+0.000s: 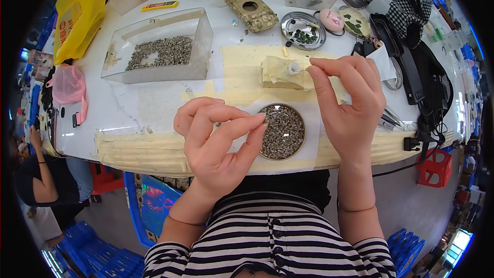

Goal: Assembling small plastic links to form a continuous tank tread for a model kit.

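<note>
A clear plastic box of small grey parts, a yellow bag, a pink mesh pouch and a red stool.

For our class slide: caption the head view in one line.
Left hand pinches a tiny part over a round tin of small metal pieces; right hand pinches something small nearby.
</note>
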`<state>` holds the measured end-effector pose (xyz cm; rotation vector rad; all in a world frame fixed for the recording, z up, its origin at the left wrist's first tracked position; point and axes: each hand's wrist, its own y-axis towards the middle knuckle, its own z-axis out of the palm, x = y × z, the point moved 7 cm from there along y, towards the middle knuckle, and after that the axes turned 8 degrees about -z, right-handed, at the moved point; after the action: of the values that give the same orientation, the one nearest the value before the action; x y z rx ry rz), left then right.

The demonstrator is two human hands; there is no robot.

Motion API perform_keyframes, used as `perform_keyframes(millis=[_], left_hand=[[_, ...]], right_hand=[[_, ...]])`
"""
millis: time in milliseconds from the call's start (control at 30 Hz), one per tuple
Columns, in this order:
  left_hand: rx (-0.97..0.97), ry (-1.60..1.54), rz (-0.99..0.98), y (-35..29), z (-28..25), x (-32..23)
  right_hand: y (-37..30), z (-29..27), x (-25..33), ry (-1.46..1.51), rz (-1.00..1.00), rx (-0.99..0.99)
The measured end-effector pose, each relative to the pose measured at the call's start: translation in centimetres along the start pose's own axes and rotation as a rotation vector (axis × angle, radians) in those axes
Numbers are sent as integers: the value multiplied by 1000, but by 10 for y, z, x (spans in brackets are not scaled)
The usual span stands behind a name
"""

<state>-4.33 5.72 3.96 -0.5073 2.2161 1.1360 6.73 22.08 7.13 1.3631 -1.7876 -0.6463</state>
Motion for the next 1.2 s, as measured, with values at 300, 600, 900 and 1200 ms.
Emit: perform_keyframes(millis=[300, 600, 900, 1200], left_hand=[[9, 16, 18, 0, 0, -1], [19, 39, 21, -1, 2, -4], [14, 44, 29, 0, 2, -5], [10, 37, 31, 0, 1, -5]], right_hand=[[-27, -1, 8, 645, 355, -62], [-34, 9, 7, 678, 360, -51], [-33, 9, 7, 634, 321, -57], [-33, 8, 7, 608, 306, -49]])
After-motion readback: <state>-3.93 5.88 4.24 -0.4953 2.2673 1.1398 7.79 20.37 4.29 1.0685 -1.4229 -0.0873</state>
